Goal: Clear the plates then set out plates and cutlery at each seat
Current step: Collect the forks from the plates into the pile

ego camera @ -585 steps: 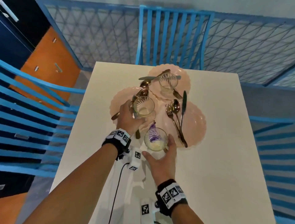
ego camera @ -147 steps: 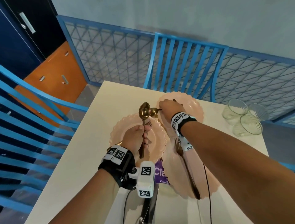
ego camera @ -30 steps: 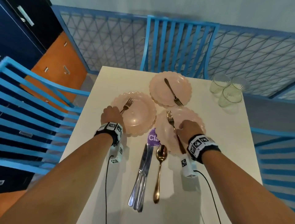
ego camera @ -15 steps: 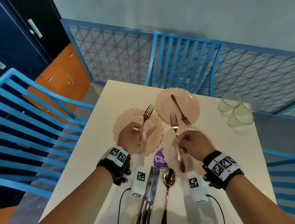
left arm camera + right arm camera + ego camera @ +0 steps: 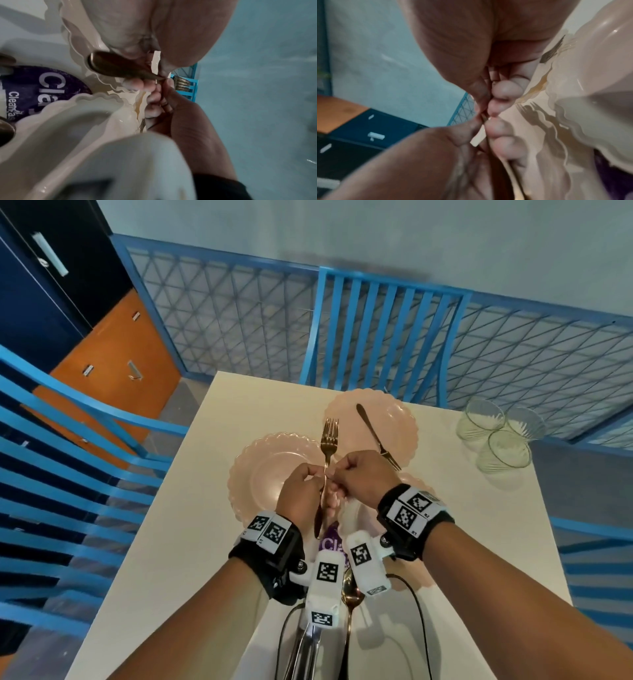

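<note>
Only the head view shows the whole table point(image 5: 191, 508): three scalloped pink plates point(image 5: 267, 470) and a fork point(image 5: 378, 436) lying on the far plate. The wrist views show only close fingers. Gold forks point(image 5: 328, 446), slim, tines up, are held above the plates. The left hand point(image 5: 301, 494) and right hand point(image 5: 363, 474) meet, both pinching the handles between curled fingers point(image 5: 505, 88) and thumbs.

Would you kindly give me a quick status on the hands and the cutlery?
Left hand and right hand pinch gold forks together, lifted over the pink plates. One fork on far plate. Nothing in the way.
</note>
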`<state>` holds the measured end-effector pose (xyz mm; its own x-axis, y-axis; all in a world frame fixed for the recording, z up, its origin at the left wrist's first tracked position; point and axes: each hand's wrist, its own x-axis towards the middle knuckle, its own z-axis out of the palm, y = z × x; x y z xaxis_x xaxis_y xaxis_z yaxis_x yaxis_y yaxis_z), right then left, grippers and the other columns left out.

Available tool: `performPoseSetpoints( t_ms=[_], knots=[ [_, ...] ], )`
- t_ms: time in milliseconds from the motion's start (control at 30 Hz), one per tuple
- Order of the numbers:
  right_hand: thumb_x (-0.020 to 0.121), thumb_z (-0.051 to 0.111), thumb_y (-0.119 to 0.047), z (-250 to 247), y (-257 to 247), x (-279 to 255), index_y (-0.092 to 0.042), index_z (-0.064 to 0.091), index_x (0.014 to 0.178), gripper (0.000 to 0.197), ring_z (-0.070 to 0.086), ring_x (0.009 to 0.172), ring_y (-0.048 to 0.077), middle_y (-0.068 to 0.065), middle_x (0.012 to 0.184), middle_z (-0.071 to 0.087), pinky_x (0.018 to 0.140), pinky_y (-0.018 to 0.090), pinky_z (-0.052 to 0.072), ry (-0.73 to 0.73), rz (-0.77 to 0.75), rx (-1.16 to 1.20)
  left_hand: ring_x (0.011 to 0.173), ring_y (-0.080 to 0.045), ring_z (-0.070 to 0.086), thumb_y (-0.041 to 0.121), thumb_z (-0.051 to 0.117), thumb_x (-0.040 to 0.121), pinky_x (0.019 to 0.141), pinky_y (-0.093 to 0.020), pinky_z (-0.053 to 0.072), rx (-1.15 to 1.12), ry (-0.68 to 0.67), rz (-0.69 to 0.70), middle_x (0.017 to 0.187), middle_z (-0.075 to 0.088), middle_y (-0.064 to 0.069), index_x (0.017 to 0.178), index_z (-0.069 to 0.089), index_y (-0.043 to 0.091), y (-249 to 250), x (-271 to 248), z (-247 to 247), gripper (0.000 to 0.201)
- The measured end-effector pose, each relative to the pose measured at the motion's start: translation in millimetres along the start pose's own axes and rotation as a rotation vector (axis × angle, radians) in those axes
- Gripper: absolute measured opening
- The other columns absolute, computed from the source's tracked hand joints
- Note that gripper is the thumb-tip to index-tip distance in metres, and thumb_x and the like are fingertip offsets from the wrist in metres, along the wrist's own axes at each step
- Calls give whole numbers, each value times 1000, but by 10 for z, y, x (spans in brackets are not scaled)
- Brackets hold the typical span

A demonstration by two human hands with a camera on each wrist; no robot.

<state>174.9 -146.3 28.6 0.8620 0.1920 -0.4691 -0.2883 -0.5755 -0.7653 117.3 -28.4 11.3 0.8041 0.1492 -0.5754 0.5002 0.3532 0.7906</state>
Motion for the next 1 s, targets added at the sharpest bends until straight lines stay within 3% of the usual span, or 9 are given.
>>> performPoseSetpoints(
  t_ms=[100,200,267,333,433,500,733,867,1000],
  knots=[
    [92,66,-16,-81,0,122,-17,71,74,18,62,55,4,-4,64,72,64,27,51,12,-74,-209,49,-17,41,6,40,102,46,-26,31,22,28,-6,65,53,-9,102,56,7,-7,67,-3,17],
    [92,67,-14,-400,-7,408,-16,73,96,8,68,92,19,-1,96,74,88,34,55,103,-174,-496,50,-16,40,12,47,102,46,-27,31,33,79,4,61,53,-4,97,58,9,39,139,-15,13],
    [88,73,-24,-652,16,637,-21,67,116,28,63,104,24,0,114,65,91,36,52,114,-258,-891,51,-16,44,12,48,101,47,-29,33,58,100,38,63,55,-3,97,60,9,54,213,-34,13],
    [90,67,-34,-819,49,829,-26,62,126,37,59,110,28,1,125,57,86,38,51,27,-334,-1202,52,-17,45,9,47,101,47,-29,34,46,100,54,66,55,-5,93,59,10,66,289,-33,15],
    [101,52,-28,-888,40,1004,-24,58,137,37,50,125,29,4,142,46,93,44,51,-189,-368,-1435,52,-17,46,9,46,102,47,-27,36,17,96,46,67,56,-6,90,59,12,82,361,-6,18],
    [102,50,-25,-880,29,1084,-22,54,139,37,48,127,29,5,144,42,94,46,51,-237,-391,-1538,52,-17,47,10,46,103,46,-27,38,-4,91,41,68,56,-8,91,58,12,83,391,14,17],
    [95,63,-19,-858,37,1305,-23,56,131,37,52,118,26,3,135,44,86,42,55,-250,-521,-1649,52,-17,49,14,56,101,46,-27,43,-67,88,55,66,56,-7,103,61,4,122,417,-26,12],
    [99,57,-19,-973,-8,1301,-23,60,125,27,60,106,27,1,120,58,80,39,53,-201,-516,-1593,54,-20,49,15,58,100,53,-31,44,-88,120,79,66,56,-8,93,59,7,157,391,-60,11],
    [97,64,-25,-1135,-31,1093,-27,66,105,8,62,90,23,-3,101,70,72,32,48,10,-434,-1218,57,-24,49,12,56,100,67,-42,46,-98,170,114,67,56,-8,91,60,6,179,351,-67,12]
  ],
)
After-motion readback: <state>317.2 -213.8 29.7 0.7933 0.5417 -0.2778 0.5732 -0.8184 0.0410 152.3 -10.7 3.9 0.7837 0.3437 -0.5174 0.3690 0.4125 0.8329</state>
